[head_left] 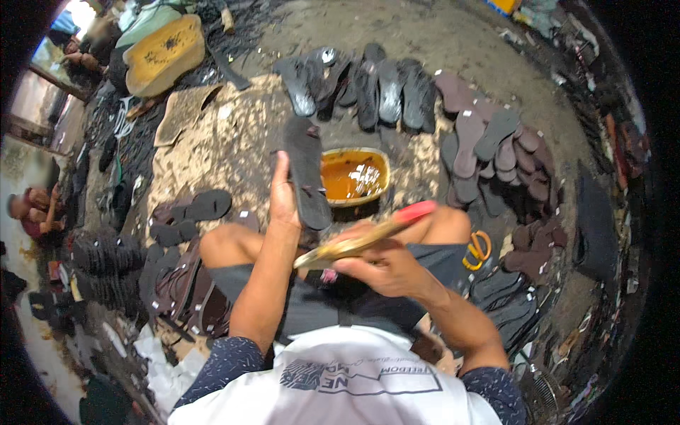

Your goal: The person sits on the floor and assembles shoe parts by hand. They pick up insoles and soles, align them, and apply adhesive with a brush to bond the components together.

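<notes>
My left hand (284, 195) grips a dark sandal sole (307, 163), tilted upright beside a tub. The sole has small strap pieces along its edge. In my right hand (388, 268), closed around its middle, is a brush (358, 245) with a long yellowish handle and a red end. Its pale tip points left, below the sole, and looks slightly blurred. Just right of the sole stands the shallow tub (387, 177) of shiny amber liquid, partly covered by the sole.
Beyond the tub, several black soles (389, 92) lie in a row. Brown soles (506, 159) are heaped at the right, near yellow-handled scissors (478, 251). Stained cardboard (202, 152) covers the ground. More black sandals (106, 262) are stacked at left. Another person (39, 212) sits at far left.
</notes>
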`<state>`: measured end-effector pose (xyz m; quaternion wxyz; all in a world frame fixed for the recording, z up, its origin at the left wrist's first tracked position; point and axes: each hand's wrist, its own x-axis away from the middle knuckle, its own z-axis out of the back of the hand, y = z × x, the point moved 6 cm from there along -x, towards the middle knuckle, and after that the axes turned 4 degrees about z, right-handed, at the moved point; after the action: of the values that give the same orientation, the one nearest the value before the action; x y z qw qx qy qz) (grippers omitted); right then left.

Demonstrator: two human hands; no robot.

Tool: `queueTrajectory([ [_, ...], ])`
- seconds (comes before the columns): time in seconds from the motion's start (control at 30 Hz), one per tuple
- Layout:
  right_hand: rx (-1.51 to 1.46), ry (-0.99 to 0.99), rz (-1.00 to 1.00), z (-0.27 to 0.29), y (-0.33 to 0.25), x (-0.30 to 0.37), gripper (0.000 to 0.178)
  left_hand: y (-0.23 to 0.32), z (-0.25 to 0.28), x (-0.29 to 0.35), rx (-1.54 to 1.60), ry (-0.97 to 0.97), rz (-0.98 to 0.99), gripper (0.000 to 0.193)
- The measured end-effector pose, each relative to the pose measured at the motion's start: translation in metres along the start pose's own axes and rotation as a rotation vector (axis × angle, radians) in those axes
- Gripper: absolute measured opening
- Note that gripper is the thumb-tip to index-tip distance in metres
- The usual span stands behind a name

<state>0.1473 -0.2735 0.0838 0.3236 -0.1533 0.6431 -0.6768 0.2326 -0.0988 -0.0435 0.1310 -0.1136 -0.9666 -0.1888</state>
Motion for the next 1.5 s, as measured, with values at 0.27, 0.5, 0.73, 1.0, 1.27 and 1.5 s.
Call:
queueTrajectory([
  [0.27,0.028,0.596,0.048,0.078,-0.027,0.027,0.033,0.059,-0.018,-0.156,-0.547,0.397,-0.190,0.074],
  [0.5,0.134,0.838,-0.210,0.136,0.057,0.066,0.026,0.253,0.047,0.037,-1.404,0.475,-0.796,0.037],
  [0.73,0.265,0.683,-0.347,0.126,0.069,0.012,0.035,0.388,0.312,0.246,-1.423,1.851,-0.298,0.083],
  [1.0,0.403,0.260,-0.541,0.079,0.105,-0.079,0.045,0.379,0.401,0.345,-0.972,1.646,-0.354,0.071],
  [1.27,1.085,-0.027,-0.134,0.050,0.198,-0.087,0.014,0.270,0.084,0.255,-1.553,0.880,-0.833,0.053],
  [1.5,1.105,0.081,-0.081,0.133,0.141,-0.039,0.023,0.133,0.052,0.248,-1.931,0.696,-0.714,0.073],
])
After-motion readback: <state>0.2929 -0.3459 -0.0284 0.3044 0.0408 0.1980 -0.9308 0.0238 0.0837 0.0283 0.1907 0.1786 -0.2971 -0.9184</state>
